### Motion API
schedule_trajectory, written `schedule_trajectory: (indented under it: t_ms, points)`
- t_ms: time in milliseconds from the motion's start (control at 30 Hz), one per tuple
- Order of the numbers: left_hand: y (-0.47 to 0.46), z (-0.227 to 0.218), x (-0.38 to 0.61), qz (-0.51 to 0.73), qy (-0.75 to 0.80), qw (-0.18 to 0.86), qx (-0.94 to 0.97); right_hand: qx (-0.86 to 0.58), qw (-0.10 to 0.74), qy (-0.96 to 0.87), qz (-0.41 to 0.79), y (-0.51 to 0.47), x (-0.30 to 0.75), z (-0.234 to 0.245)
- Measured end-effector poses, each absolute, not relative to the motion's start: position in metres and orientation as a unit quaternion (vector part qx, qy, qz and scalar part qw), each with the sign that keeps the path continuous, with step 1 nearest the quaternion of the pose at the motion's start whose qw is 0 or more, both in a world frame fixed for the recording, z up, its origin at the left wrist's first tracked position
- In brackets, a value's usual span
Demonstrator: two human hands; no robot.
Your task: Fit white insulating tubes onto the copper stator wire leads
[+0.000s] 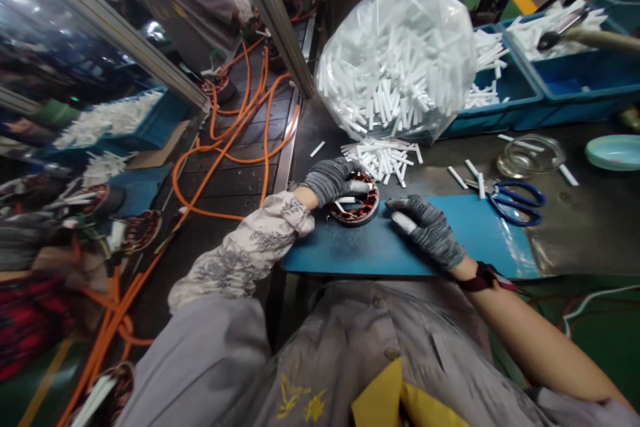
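A round motor stator (369, 212) with copper windings lies on a blue mat (330, 250), with short white tubes in and beside its ring. My left hand (333, 181), in a grey knit glove with white-covered fingertips, grips the stator from its upper left. Part of the windings is hidden under those fingers. Just right of the stator, my right hand (429, 228), gloved the same way, rests over the mat with its fingers stretched out and the thumb apart. Nothing shows in it. A loose pile of white tubes (383, 159) lies beyond the stator.
Behind the pile stands a clear plastic bag (400, 60) full of white tubes. Blue bins (530, 90) hold more. Blue-handled scissors (517, 203), a glass dish (533, 155) and a pale green lid (615, 152) lie rightward. Orange cords (220, 147) cross the conveyor at left; co-workers are beyond.
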State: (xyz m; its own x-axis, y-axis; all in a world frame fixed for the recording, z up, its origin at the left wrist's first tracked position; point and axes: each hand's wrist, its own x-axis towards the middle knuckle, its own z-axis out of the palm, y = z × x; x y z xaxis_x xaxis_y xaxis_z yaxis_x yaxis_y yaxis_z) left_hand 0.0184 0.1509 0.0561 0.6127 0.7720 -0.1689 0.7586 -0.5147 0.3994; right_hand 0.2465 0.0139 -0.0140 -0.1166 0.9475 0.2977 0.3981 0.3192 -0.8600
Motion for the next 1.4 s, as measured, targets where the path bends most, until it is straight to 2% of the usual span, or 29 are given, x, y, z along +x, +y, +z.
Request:
schedule_trajectory:
  t_ms: [67, 167, 267, 400, 533, 667, 867, 1033, 1200, 1400]
  points:
    - [0.146, 0.052, 0.010, 0.099, 0.459, 0.247, 0.847, -0.480, 0.450, -0.694, 0.292, 0.017, 0.237, -0.009]
    - [0.142, 0.051, -0.008, 0.225, 0.408, 0.284, 0.838, -0.452, 0.420, -0.720, 0.317, 0.028, 0.217, 0.001]
    - [0.140, 0.055, -0.026, 0.177, 0.338, 0.299, 0.875, -0.407, 0.406, -0.723, 0.382, 0.045, 0.203, 0.009]
    - [0.131, 0.053, -0.033, 0.094, 0.283, 0.258, 0.919, -0.335, 0.408, -0.679, 0.510, 0.064, 0.203, 0.010]
    - [0.118, 0.047, -0.028, 0.128, 0.285, 0.248, 0.917, -0.319, 0.366, -0.614, 0.622, 0.072, 0.212, 0.006]
    - [0.108, 0.051, -0.028, 0.212, 0.306, 0.353, 0.858, -0.311, 0.358, -0.585, 0.657, 0.074, 0.215, 0.002]
    - [0.100, 0.053, -0.022, 0.268, 0.322, 0.499, 0.758, -0.371, 0.334, -0.553, 0.667, 0.075, 0.208, 0.004]
    - [0.101, 0.041, -0.019, 0.326, 0.287, 0.557, 0.708, -0.412, 0.352, -0.551, 0.635, 0.074, 0.202, 0.008]
    - [0.109, 0.048, -0.019, 0.284, 0.306, 0.574, 0.704, -0.440, 0.346, -0.611, 0.560, 0.072, 0.199, 0.006]
    - [0.126, 0.058, -0.013, 0.178, 0.310, 0.676, 0.644, -0.460, 0.356, -0.684, 0.441, 0.064, 0.196, 0.008]
